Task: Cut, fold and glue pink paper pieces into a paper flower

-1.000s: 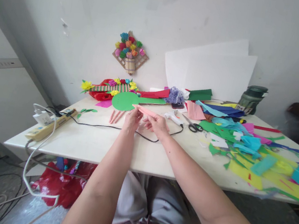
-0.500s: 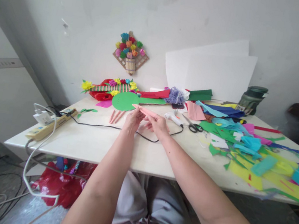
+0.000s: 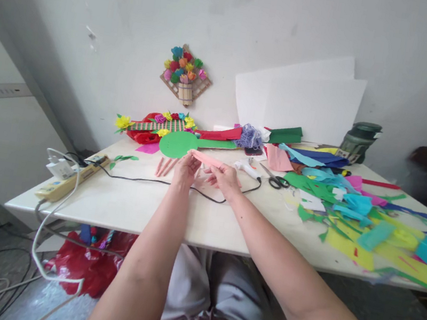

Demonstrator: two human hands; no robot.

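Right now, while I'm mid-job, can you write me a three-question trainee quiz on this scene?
1. What do the left hand and right hand hold between them?
2. True or false: the scissors lie to the right of the white glue gun.
3. What colour is the round piece just beyond the left hand? A red, B green, C blue.

Key: 1. A pink strip. 2. True. 3. B.
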